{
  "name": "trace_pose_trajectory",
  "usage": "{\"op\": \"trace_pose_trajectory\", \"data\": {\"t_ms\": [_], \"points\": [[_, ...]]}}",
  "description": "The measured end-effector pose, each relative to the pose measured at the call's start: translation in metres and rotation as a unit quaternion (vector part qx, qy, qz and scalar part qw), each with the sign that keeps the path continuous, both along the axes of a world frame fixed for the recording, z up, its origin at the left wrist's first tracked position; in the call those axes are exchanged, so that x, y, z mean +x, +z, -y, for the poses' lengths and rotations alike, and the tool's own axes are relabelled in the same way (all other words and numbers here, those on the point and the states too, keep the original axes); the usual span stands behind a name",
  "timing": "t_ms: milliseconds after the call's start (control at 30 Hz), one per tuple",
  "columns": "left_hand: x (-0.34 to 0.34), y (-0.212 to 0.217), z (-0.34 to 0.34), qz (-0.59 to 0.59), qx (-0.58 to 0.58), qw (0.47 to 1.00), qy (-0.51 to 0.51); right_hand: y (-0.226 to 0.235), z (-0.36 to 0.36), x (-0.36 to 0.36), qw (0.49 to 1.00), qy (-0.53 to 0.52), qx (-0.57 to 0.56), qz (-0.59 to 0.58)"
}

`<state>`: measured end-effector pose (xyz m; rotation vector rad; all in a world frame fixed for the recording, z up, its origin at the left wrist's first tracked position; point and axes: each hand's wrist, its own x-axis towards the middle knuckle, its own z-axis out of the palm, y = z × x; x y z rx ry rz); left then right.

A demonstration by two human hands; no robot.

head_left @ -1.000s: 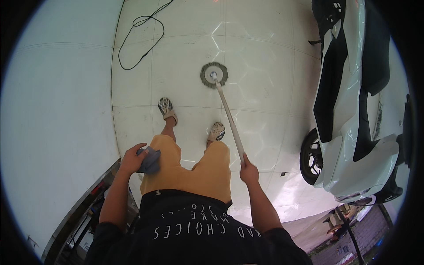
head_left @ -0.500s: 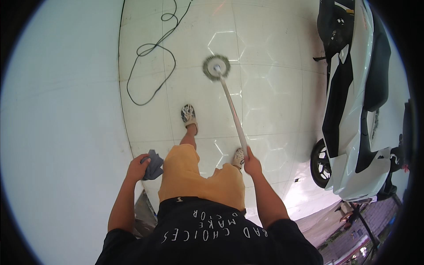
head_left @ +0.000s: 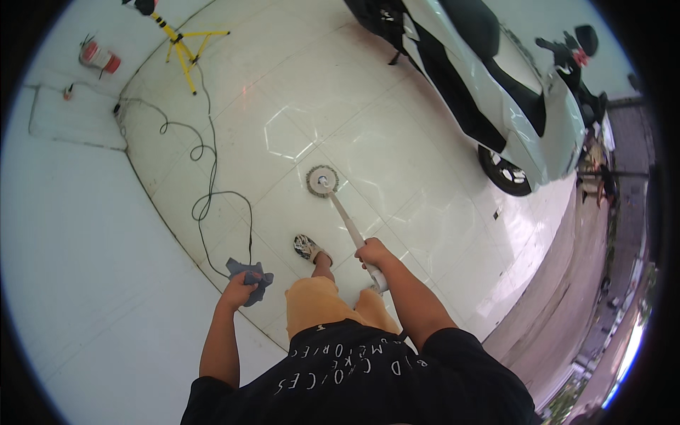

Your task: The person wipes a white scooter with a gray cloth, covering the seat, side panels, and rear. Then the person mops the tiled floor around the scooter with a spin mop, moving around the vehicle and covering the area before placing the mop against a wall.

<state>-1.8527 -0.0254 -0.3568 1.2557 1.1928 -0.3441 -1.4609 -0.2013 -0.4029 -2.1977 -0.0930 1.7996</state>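
Right-hand grip (head_left: 371,253) is wrapped around a white pole (head_left: 348,223) whose round brush head (head_left: 322,180) rests on the glossy tile floor (head_left: 397,163). Left hand (head_left: 237,289) clutches a blue cloth (head_left: 249,273). Nearby lie a black cable (head_left: 205,205) and a white scooter (head_left: 489,85).

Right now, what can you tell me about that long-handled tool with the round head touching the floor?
The long white-handled tool with a round grey brush head slants from the person's right hand, which grips the pale shaft near its upper end, down and forward to the glossy white tiled floor. Its head is a flat disc with a bristly grey rim and a paler hub, resting on the tile ahead of the person's sandalled foot. The shaft looks like smooth plastic, straight and unbent.
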Motion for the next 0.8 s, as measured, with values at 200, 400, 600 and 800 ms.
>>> {"op": "trace_pose_trajectory", "data": {"t_ms": [200,400,600,800], "points": [[0.051,0.002,0.014,0.028,0.093,0.994,-0.057,0.073,0.134,-0.013,0.995,-0.069,0.073,0.011],[0.058,-0.015,0.087,0.049,0.196,0.976,-0.084,0.08,0.253,-0.038,0.982,-0.149,0.112,0.027],[-0.033,-0.027,0.107,-0.071,0.233,0.966,-0.082,0.006,0.348,-0.09,0.97,-0.241,-0.007,0.006],[-0.103,-0.021,0.083,-0.267,0.15,0.932,-0.197,-0.011,0.376,-0.146,0.956,-0.291,-0.01,0.041]]}}
